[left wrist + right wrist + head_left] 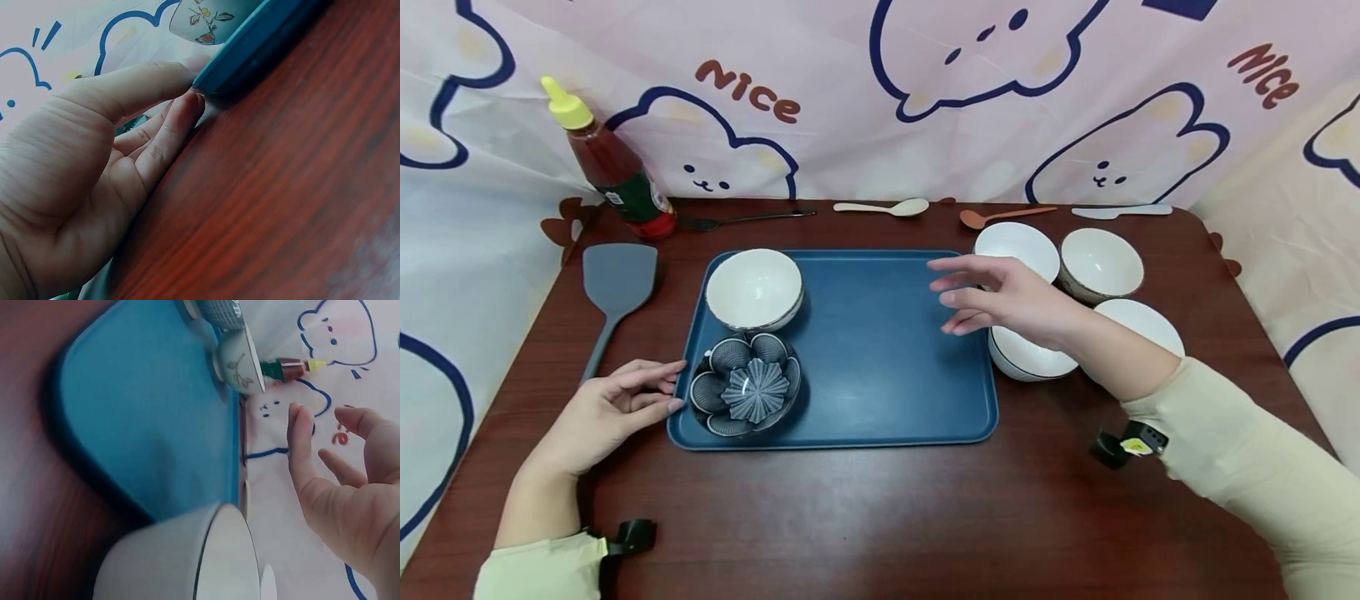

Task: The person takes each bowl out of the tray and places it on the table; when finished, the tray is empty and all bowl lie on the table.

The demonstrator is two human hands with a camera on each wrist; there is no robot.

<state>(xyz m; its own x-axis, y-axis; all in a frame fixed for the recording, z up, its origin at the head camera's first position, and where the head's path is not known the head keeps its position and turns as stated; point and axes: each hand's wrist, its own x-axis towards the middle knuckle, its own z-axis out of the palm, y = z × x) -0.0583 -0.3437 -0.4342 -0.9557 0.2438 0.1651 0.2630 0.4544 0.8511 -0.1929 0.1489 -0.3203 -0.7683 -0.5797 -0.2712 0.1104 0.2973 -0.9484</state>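
Observation:
At the left edge of a blue tray [895, 358], my left hand [613, 404] pinches the rim, thumb above and fingers below, as the left wrist view shows. On the tray's left side sit a white bowl [754, 287] and, nearer me, a dark bowl with a petal pattern [752, 387]. My right hand [992, 292] hovers over the tray's right edge with loosely spread fingers and holds nothing. Beneath and beside it stand several bowls, among them a white bowl [1033, 357] overlapping the tray's edge and a back white bowl [1018, 248] partly covered by the hand.
Right of these stand a patterned bowl [1101, 262] and a white bowl [1142, 327]. Along the back lie a dark fork [745, 219], a cream spoon [891, 207], a brown spoon [1000, 217] and a knife [1120, 212]. A sauce bottle [617, 171] and grey spatula [617, 279] are at left.

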